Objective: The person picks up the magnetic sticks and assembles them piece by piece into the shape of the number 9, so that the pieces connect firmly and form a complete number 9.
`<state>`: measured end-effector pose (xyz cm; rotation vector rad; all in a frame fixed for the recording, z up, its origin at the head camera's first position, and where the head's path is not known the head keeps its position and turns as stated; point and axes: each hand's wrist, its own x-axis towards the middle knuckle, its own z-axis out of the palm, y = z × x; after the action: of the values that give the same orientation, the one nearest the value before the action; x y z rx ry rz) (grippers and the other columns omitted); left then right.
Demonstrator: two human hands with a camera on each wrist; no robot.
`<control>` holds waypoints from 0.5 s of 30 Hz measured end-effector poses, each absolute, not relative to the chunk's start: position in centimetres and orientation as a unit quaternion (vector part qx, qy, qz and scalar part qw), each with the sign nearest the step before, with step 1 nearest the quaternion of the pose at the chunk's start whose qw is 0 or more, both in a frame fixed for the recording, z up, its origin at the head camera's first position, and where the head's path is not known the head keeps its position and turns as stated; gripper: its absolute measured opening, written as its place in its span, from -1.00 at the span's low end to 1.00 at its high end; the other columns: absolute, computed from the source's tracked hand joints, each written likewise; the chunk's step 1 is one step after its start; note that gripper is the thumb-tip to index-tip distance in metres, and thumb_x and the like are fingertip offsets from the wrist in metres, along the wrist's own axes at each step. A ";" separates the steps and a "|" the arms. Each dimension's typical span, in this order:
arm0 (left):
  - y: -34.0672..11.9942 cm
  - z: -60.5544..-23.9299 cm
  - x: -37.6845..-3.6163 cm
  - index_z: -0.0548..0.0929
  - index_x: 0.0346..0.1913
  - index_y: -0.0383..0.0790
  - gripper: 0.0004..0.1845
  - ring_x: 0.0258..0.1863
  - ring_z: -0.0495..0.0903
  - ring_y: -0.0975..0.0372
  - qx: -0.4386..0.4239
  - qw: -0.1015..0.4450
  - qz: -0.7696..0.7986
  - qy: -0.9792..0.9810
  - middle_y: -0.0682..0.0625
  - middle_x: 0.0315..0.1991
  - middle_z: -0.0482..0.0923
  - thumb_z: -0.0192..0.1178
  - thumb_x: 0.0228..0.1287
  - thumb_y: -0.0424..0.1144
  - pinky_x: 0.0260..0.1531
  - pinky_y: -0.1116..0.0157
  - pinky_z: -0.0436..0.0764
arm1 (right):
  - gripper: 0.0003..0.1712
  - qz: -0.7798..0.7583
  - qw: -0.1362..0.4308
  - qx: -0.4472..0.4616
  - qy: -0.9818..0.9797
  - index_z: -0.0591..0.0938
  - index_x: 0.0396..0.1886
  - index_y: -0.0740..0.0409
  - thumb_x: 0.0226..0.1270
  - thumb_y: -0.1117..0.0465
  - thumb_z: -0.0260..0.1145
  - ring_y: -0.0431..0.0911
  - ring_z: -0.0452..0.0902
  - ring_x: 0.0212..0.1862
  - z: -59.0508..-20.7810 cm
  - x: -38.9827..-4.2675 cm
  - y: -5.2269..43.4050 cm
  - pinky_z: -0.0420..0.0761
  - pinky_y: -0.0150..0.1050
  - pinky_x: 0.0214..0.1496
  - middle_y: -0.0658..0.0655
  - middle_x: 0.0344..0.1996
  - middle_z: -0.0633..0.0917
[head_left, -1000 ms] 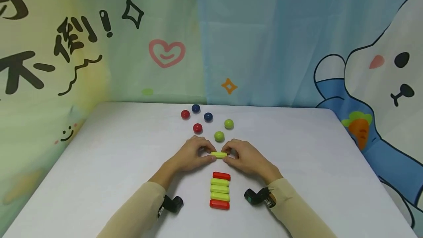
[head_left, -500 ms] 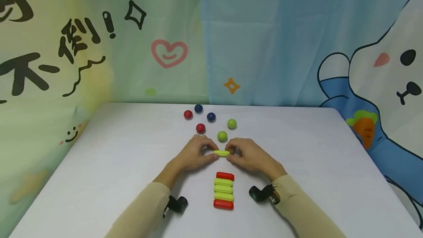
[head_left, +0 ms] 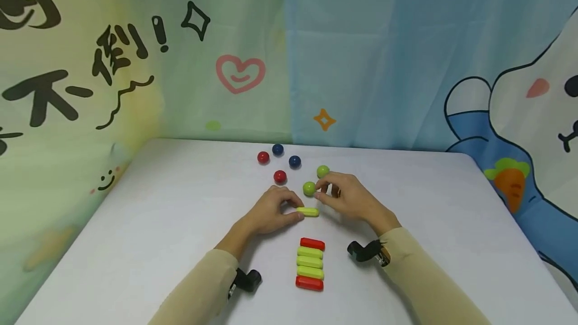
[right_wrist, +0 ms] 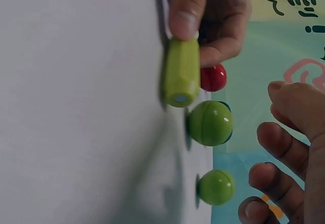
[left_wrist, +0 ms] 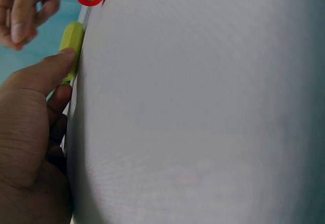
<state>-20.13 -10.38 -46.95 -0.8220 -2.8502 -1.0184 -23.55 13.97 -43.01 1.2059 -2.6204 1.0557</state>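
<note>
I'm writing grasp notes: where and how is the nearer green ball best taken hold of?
Probably pinch the nearer green ball across its widest part, on two opposite sides, coming from the right. It is round, so a grip off its middle could slip. The right hand is on that side, while the left hand holds a yellow stick on the ball's near side.

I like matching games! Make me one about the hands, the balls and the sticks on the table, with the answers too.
Column 1
1. left hand
2. blue balls
3. red sticks
4. right hand

Column 2
A. at both ends of the row of yellow sticks
B. near a green ball, holding nothing
C. pinching a single yellow stick
D. towards the far edge of the table

Pairs: 1-C, 2-D, 3-A, 4-B
</note>
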 end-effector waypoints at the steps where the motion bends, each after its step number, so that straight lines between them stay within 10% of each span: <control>1: -10.4 -47.0 -20.1 0.62 -0.19 0.16 -0.82 -0.13 0.37 0.35 -0.264 0.004 -0.326 -0.908 0.33 -0.27 0.52 0.32 0.13 0.00 -0.03 0.27 0.39 | -0.82 0.345 0.041 0.398 -0.849 0.62 -0.17 0.02 0.24 0.13 0.33 -0.19 0.45 -0.41 -42.8 -23.8 13.9 0.49 -0.28 -0.40 -0.17 -0.37 0.56; 15: -10.4 -46.6 -19.8 0.61 -0.20 0.17 -0.82 -0.10 0.34 0.33 -0.252 -0.006 -0.325 -0.911 0.32 -0.26 0.52 0.32 0.14 0.00 0.00 0.25 0.36 | -0.79 0.343 0.071 0.391 -0.851 0.60 -0.11 -0.06 0.26 0.08 0.32 0.01 0.51 -0.17 -42.2 -26.8 11.8 0.52 -0.05 -0.12 -0.04 -0.18 0.58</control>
<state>-19.77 -10.40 -46.61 -0.7952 -2.8735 -1.0255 -26.79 11.77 -42.23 1.1753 -2.5597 1.0306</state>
